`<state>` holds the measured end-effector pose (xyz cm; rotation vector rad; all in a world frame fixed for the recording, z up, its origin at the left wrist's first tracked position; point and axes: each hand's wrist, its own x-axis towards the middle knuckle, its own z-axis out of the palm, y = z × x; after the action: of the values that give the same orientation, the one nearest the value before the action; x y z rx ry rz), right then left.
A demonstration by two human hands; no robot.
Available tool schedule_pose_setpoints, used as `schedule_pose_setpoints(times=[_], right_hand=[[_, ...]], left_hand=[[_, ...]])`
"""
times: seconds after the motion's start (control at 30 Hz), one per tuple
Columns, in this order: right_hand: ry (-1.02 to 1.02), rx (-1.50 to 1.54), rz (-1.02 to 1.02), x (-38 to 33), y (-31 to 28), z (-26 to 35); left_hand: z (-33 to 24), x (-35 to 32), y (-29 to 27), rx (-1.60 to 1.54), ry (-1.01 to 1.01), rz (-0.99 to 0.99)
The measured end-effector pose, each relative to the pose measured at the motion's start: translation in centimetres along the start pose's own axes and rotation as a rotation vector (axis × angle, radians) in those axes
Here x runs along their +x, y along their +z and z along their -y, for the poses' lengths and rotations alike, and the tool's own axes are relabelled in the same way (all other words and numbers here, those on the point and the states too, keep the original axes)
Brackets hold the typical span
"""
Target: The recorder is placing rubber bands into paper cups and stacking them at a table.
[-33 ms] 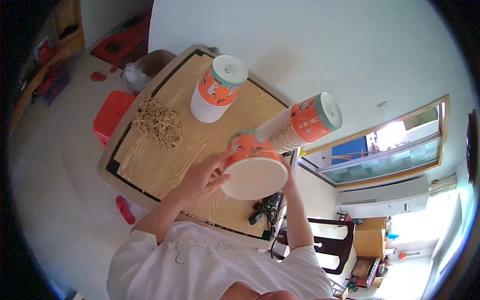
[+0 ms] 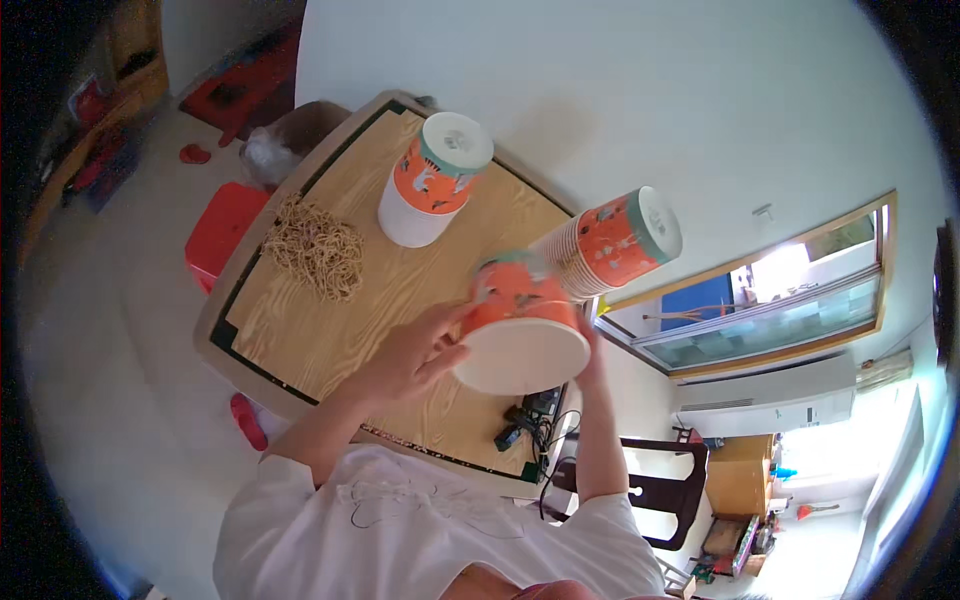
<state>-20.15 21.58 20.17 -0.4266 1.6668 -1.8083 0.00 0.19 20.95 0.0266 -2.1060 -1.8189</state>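
Fingers (image 2: 446, 361) of the left hand (image 2: 408, 352) and right hand (image 2: 592, 362) clasp a tilted orange paper tub (image 2: 520, 305).

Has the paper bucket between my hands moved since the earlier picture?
Yes, slightly: judged against the wooden tabletop, the paper bucket has shifted to the right.

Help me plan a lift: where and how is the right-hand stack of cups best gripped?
Probably low on the stack, around its ridged rims, coming from its left, over bare table. It is nested base-up, so holding only the top cup might pull that off alone.
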Motion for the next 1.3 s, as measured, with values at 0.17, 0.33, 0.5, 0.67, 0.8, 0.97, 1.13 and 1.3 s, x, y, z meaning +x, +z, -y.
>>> schedule_pose_setpoints(times=[0.17,0.33,0.5,0.67,0.8,0.97,1.13,1.3], right_hand=[[-0.505,0.157,-0.353,-2.2,-3.8,10.2],[-1.09,-0.565,-0.454,-1.4,-3.9,16.0],[-1.126,-0.64,-0.551,4.4,-9.0,16.1],[-1.037,-0.67,-0.616,8.4,-11.2,12.6],[-0.93,-1.001,-0.735,9.6,-13.5,9.1],[-0.894,-0.914,-0.702,10.3,-13.4,6.1],[-0.781,-0.919,-0.708,10.1,-13.6,3.9],[-0.701,-0.961,-0.609,8.2,-15.2,1.1]], left_hand=[[-4.5,8.8,3.3,-0.245,0.184,0.078],[-8.6,19.1,5.3,-0.188,0.314,0.163],[-4.9,28.9,9.0,0.27,0.59,-0.046],[0.3,33.1,10.5,0.245,0.557,-0.04],[4.0,32.0,11.7,0.105,0.455,0.016],[6.4,30.7,11.7,0.208,0.464,-0.031],[8.5,30.2,11.6,0.235,0.431,0.002],[9.5,27.2,10.7,0.207,0.497,-0.071]])
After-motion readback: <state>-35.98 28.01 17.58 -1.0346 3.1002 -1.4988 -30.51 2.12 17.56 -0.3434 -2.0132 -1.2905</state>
